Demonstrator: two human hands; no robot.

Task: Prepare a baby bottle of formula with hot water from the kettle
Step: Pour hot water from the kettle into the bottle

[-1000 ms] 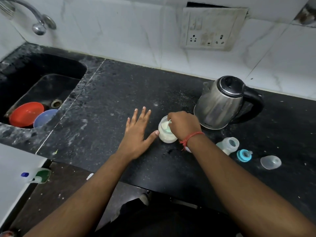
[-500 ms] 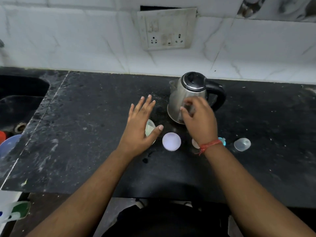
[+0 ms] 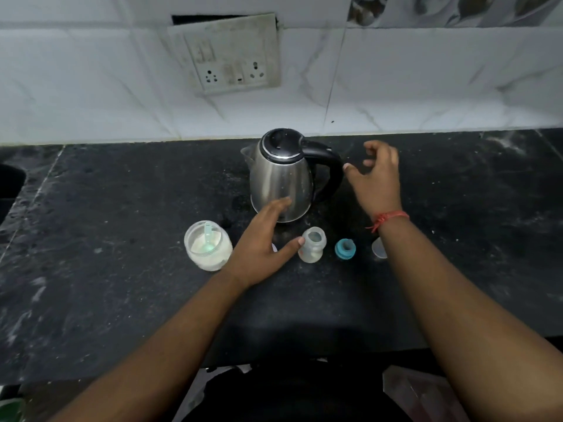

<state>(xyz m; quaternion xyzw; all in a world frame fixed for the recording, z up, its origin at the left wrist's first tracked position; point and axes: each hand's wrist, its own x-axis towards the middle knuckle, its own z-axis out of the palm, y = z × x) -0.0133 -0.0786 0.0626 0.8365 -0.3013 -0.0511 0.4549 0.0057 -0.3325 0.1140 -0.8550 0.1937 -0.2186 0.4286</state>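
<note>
Right hand (image 3: 376,178) spread empty beside kettle (image 3: 281,178) handle, left hand (image 3: 263,245) loose, thumb touching bottle (image 3: 312,248)

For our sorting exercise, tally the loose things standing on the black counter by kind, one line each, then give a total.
Steel electric kettle with black handle: 1
Clear formula jar holding a scoop: 1
Clear open baby bottle: 1
Teal bottle collar ring: 1
Clear bottle cap, partly hidden behind the forearm: 1
Total: 5

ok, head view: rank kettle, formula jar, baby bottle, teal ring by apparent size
1. kettle, clearly largest
2. formula jar
3. baby bottle, part of its left edge hidden behind the left thumb
4. teal ring, smallest
The last three stand in one row at like distance, so nearness barely skews this.
</note>
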